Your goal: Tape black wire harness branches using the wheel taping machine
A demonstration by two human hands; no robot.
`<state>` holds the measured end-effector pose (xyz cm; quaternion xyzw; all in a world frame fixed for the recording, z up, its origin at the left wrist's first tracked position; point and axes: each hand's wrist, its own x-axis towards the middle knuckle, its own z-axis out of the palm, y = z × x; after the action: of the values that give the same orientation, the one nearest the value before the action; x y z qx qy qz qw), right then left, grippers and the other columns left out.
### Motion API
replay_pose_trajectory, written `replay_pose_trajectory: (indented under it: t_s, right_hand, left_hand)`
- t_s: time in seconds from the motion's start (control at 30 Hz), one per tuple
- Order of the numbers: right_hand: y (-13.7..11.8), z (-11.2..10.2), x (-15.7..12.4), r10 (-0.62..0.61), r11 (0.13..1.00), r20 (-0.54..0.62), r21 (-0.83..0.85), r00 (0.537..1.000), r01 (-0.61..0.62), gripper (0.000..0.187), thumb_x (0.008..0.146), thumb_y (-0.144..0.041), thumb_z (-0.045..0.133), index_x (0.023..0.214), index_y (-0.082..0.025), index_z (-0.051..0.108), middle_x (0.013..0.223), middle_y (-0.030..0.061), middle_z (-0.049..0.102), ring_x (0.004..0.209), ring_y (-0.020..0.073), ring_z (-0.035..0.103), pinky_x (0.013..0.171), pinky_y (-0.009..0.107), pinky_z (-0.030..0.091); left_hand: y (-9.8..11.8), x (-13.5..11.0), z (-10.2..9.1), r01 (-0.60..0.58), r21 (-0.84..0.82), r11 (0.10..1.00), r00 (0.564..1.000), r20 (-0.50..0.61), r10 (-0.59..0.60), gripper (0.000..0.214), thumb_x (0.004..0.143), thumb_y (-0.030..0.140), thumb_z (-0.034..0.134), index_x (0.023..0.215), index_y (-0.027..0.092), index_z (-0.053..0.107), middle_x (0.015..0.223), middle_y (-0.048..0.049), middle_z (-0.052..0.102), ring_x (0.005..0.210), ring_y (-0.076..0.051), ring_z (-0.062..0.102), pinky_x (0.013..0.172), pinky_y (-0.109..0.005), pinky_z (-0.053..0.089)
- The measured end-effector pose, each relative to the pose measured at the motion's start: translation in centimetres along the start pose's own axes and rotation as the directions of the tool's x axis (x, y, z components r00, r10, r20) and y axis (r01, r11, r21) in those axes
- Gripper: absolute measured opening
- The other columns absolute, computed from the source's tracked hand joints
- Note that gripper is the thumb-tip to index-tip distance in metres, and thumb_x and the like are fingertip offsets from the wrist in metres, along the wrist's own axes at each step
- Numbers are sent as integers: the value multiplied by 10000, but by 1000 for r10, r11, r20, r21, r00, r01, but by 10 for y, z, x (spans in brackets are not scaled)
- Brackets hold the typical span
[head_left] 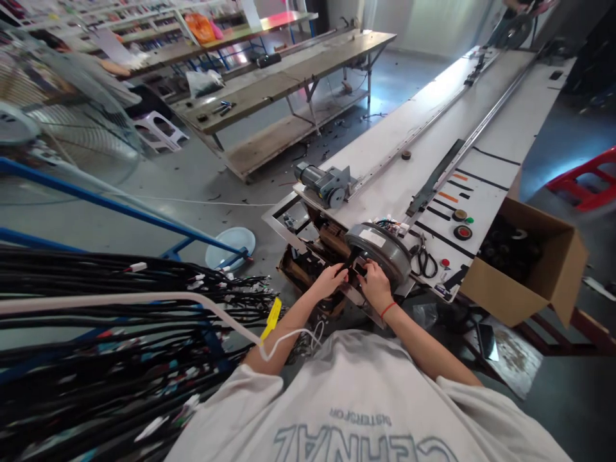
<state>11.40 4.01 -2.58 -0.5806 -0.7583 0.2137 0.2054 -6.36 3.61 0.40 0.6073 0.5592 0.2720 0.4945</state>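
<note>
At the near end of the long white bench, both hands work beside a large round grey roll-like thing with a white label. My left hand is closed on a black cable-like strip in front of it. My right hand, a red band round its wrist, pinches at the same black strip from the right. Its exact kind is unclear, and the fingertips hide part of it. Behind the roll lie wire ends with small white connectors. Black-handled scissors lie to the right.
A small motor sits at the bench's left corner. Tape rolls and tape strips lie on the bench. An open cardboard box stands right. Black cable bundles hang left on a blue rack. Other people are farther off.
</note>
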Motion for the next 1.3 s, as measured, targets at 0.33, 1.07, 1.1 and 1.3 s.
replay_pose_trajectory:
  t_s: [0.33, 1.07, 1.1, 1.3]
  right_hand:
    - [5, -9, 13, 65, 990, 44, 121, 997, -70, 94, 815, -225, 631, 868, -188, 564, 984, 97, 623, 978, 223, 585, 868, 324, 456]
    - [-1, -22, 27, -11, 1000, 200, 0, 980, 11, 151, 898, -154, 506, 896, -192, 653, 953, 81, 665, 884, 198, 623, 801, 282, 441]
    - [-3, -21, 27, 15, 1000, 199, -16, 980, -12, 131, 895, -170, 520, 914, -191, 648, 938, 84, 672, 876, 209, 631, 790, 292, 445]
    - [-11, -21, 33, 86, 996, 243, -49, 966, -77, 211, 798, -59, 546, 937, -164, 665, 946, 120, 689, 917, 248, 648, 796, 311, 461]
  left_hand:
    - [4, -6, 9, 3, -28, 1000, 1000, -9, -3, 336, 887, 448, 446, 736, 163, 542, 632, 20, 551, 571, -102, 467, 581, -223, 390]
    - [-7, -12, 13, -51, 23, 998, 998, -35, 51, 342, 916, 409, 419, 807, 139, 599, 669, -1, 588, 582, -106, 467, 566, -221, 380]
    - [-7, -12, 13, -50, 22, 998, 998, -37, 51, 337, 915, 404, 419, 812, 139, 599, 671, -1, 589, 584, -107, 468, 565, -221, 381]
    - [-11, -10, 13, -68, 21, 997, 997, -39, 68, 319, 911, 396, 423, 824, 141, 595, 687, -4, 590, 600, -110, 471, 576, -221, 384]
